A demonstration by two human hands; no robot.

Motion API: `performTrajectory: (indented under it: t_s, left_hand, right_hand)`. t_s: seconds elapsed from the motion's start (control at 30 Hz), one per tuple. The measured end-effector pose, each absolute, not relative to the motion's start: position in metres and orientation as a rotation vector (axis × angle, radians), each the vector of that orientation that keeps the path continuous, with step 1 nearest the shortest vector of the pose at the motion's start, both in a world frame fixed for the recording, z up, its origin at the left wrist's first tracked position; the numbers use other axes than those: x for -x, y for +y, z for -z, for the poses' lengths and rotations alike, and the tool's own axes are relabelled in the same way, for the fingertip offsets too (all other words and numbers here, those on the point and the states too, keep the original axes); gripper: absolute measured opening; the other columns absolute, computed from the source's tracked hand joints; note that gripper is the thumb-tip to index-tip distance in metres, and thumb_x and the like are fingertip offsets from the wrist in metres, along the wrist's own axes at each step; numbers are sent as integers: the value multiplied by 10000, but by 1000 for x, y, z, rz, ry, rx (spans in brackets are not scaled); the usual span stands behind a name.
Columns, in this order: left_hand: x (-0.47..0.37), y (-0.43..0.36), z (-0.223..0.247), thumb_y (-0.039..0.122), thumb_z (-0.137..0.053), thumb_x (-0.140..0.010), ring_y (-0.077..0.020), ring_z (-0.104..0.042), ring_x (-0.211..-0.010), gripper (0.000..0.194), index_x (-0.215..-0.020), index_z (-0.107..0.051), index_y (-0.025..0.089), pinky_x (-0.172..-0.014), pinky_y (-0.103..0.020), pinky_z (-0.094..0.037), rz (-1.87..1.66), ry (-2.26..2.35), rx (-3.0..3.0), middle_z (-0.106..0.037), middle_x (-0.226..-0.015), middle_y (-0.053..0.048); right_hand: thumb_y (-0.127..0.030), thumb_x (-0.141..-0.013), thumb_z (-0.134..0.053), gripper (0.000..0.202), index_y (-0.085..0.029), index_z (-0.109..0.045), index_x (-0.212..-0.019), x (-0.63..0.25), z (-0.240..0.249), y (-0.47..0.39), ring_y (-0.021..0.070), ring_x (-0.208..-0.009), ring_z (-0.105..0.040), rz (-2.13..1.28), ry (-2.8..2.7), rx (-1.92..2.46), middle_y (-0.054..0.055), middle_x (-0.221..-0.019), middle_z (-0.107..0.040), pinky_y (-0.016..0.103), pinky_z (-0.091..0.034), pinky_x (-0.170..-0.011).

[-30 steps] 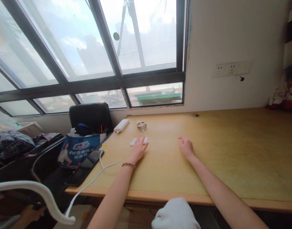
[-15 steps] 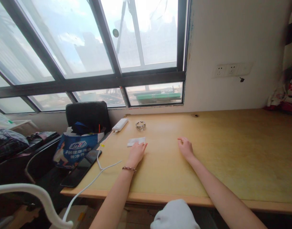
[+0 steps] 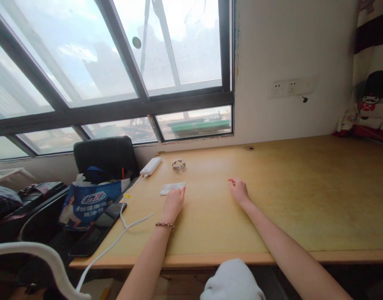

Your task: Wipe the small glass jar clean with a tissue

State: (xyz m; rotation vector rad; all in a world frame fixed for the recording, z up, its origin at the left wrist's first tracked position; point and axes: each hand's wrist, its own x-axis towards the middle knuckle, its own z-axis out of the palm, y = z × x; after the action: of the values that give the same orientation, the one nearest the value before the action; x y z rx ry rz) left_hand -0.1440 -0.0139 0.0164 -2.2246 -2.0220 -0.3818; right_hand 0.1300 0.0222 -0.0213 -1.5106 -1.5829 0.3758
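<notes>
My left hand point(image 3: 173, 204) is closed over the near edge of a small flat white piece, like folded tissue or a packet point(image 3: 168, 188), on the wooden table point(image 3: 206, 225). The undersides of its fingers are hidden, so whether they grip the white piece cannot be seen. A braided bracelet point(image 3: 165, 225) circles that wrist. Farther right, my right hand point(image 3: 239, 191) rests at the tabletop, its fingers curled in and nothing visible in them. Beyond the white piece lies a small silvery, bracelet-like ring point(image 3: 178, 166), apart from both hands.
A white power bank point(image 3: 151, 166) with a cable sits at the table's left edge. A white cable point(image 3: 125, 228) runs over that edge. By it are a dark tablet-like slab point(image 3: 97, 231), a blue bag point(image 3: 88, 204) and a black chair point(image 3: 105, 154). Wall sockets point(image 3: 285, 88) are behind.
The view has shifted slightly to the right. My left hand's fingers, which were more spread on the white piece, are drawn together now. The right hand keeps much the same curled pose.
</notes>
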Motion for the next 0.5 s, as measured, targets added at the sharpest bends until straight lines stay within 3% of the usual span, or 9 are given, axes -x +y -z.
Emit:
performTrajectory:
  t_s: [0.13, 0.3, 0.5]
  left_hand:
    - [145, -12, -13, 370, -179, -882, -210, -550, -664, 496, -690, -559, 115, -597, -307, -380, 381, -2127, 2088, -588, -701, -136]
    - [148, -11, -14, 301, -236, -874, -225, -543, -779, 400, -736, -565, 121, -726, -354, -389, 477, -1945, 2174, -587, -745, -135]
    - [133, -11, -14, 276, -311, -845, -213, -493, -1019, 293, -895, -569, 146, -900, -378, -352, 1052, -1876, 2270, -569, -1026, -113]
  right_hand:
    - [-158, -758, -403, 261, -149, -636, -877, -129, 20, 21, 173, -830, -595, -400, -1586, 1520, 73, -899, -651, 257, -439, -754]
    - [-169, -761, -407, 259, -147, -638, -875, -129, 19, 20, 171, -829, -597, -408, -1578, 1532, 77, -898, -653, 253, -436, -759]
    - [-212, -768, -422, 246, -156, -645, -857, -129, 17, 20, 173, -824, -596, -426, -1553, 1527, 70, -883, -658, 256, -429, -760]
